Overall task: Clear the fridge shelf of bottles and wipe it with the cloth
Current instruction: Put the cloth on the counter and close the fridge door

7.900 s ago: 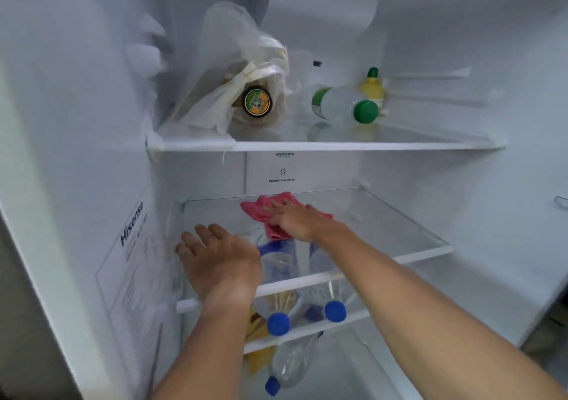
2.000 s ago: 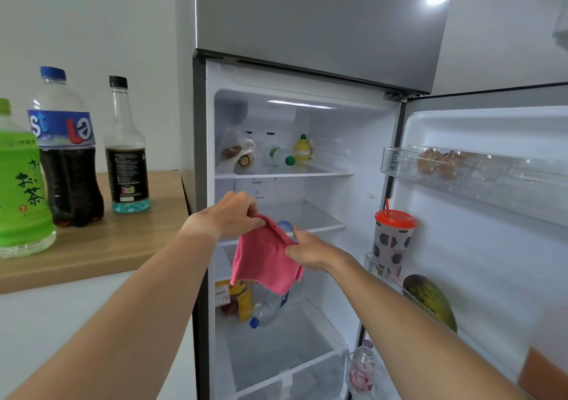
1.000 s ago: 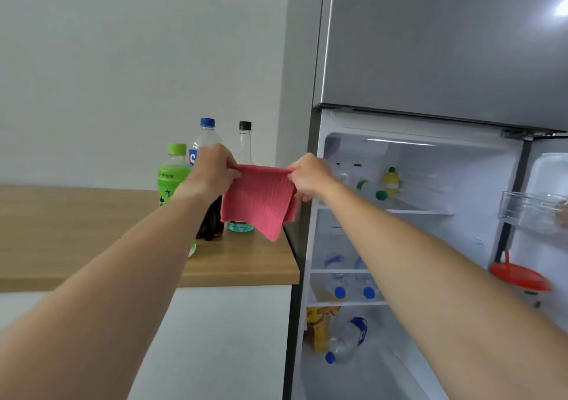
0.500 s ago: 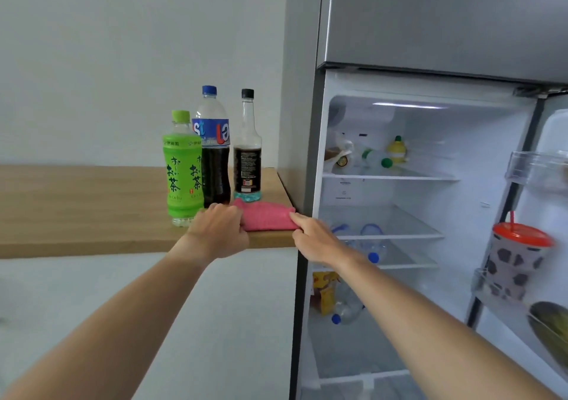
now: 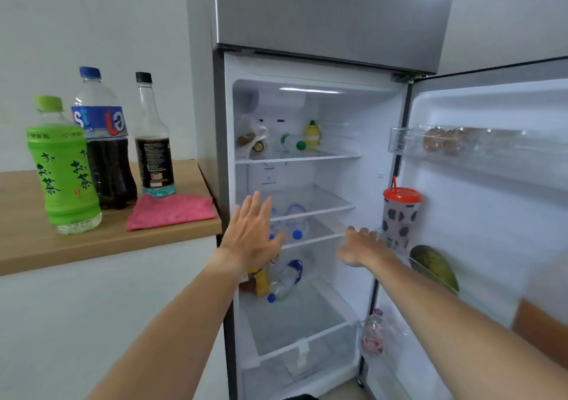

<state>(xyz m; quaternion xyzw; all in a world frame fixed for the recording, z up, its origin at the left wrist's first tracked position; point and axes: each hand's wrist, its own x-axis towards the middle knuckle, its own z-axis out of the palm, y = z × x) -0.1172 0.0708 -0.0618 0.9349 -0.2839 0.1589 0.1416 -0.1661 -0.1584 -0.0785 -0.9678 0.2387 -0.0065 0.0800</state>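
**Ana:** What do your hands look like right now?

**Me:** My left hand (image 5: pixel 250 236) is up in front of the open fridge (image 5: pixel 307 184), palm flat, fingers spread wide, nothing in it. My right hand (image 5: pixel 361 246) reaches toward the inner edge of the door (image 5: pixel 491 215), just beside the cup with the red lid (image 5: pixel 399 215). It is blurred, so I cannot tell how those fingers sit, though I see nothing in it.

**Ana:** And the cloth?

**Me:** The pink cloth (image 5: pixel 170 212) lies folded on the wooden counter (image 5: pixel 46 246), at its corner next to the fridge. It touches the base of the clear bottle with the black cap (image 5: pixel 153 141). To the left of that stand the cola bottle (image 5: pixel 101 141) and the green tea bottle (image 5: pixel 64 169), all three upright and close together.

**Ana:** The shelf?

**Me:** The middle glass shelf (image 5: pixel 307 203) is bare. Water bottles with blue caps (image 5: pixel 295 224) lie on the shelf under it, and one more (image 5: pixel 284 279) lies tilted lower down.
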